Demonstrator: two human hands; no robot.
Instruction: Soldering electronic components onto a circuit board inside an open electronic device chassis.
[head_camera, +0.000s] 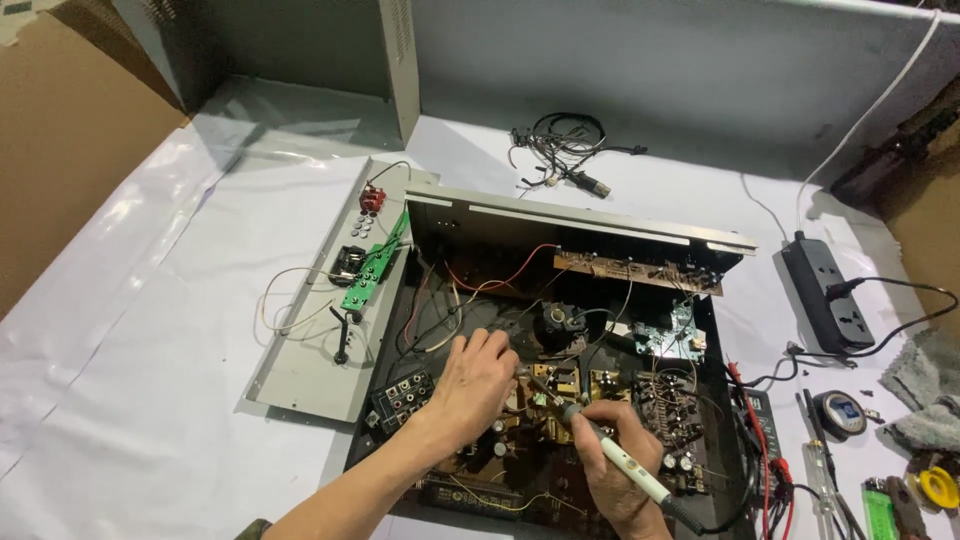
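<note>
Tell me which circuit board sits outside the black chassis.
The green circuit board, lying on the detached grey panel left of the chassis. The brown boards all sit inside it, where both hands work.

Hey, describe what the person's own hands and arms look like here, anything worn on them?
Both hands are bare: no gloves, rings or watch show on the left hand or the right hand. The left forearm is uncovered along most of its length; only a small bit of dark olive cloth, perhaps a pushed-up sleeve, shows at the bottom edge. The right arm is mostly out of frame, so its sleeve cannot be told.
</note>
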